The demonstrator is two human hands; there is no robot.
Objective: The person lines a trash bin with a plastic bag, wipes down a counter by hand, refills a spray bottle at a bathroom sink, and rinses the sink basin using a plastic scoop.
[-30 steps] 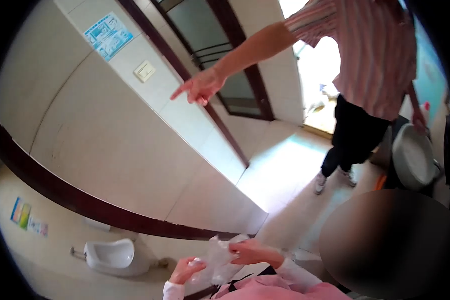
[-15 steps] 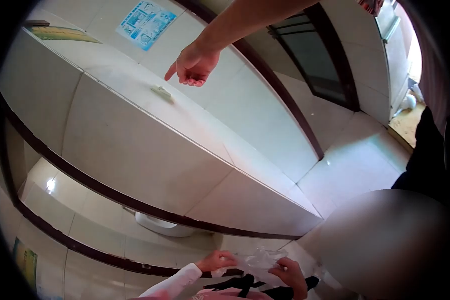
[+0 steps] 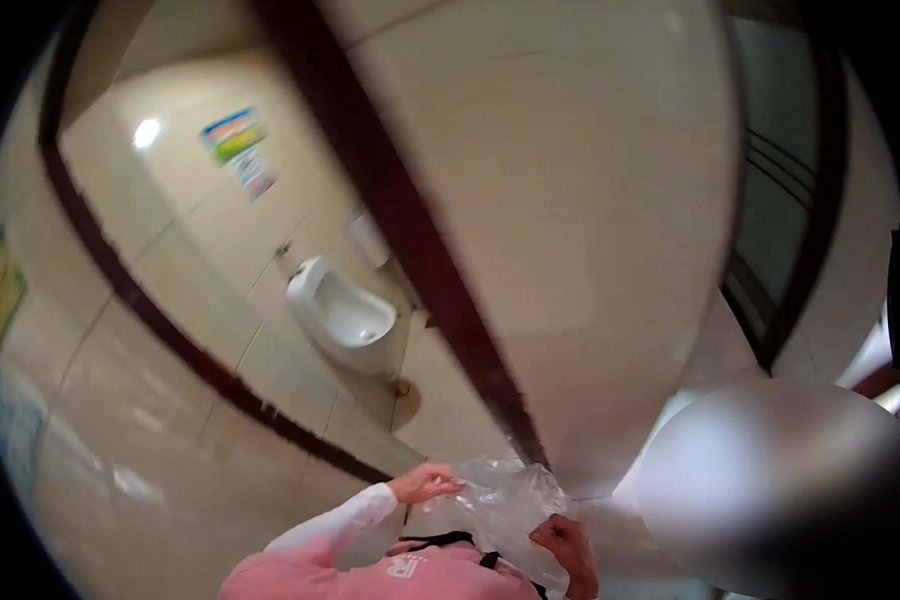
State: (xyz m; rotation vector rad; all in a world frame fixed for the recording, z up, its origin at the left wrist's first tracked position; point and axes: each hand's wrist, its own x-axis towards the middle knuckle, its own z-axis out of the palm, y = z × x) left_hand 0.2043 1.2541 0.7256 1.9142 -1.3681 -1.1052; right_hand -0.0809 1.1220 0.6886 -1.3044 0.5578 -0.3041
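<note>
A clear plastic bag [image 3: 505,500] is stretched between my two hands, low in the head view. My left hand [image 3: 427,484], coming out of a white sleeve, pinches its left edge near the top. On the other side, my right hand [image 3: 567,548] has its fingers curled on the bag's right edge. The bag looks thin, crumpled and see-through; I cannot make out anything inside it. Its lower part hangs in front of my pink top [image 3: 400,575].
Through a dark-framed doorway [image 3: 420,240] a white urinal [image 3: 340,310] hangs on a tiled wall, with posters [image 3: 235,138] above it. A dark-framed glass door [image 3: 785,180] stands at the right. A blurred round patch hides the lower right.
My view has swung left toward the doorway, bringing the urinal into sight. Another person's arm, pointing at the top before, is out of view. The bag is spread wider between my hands.
</note>
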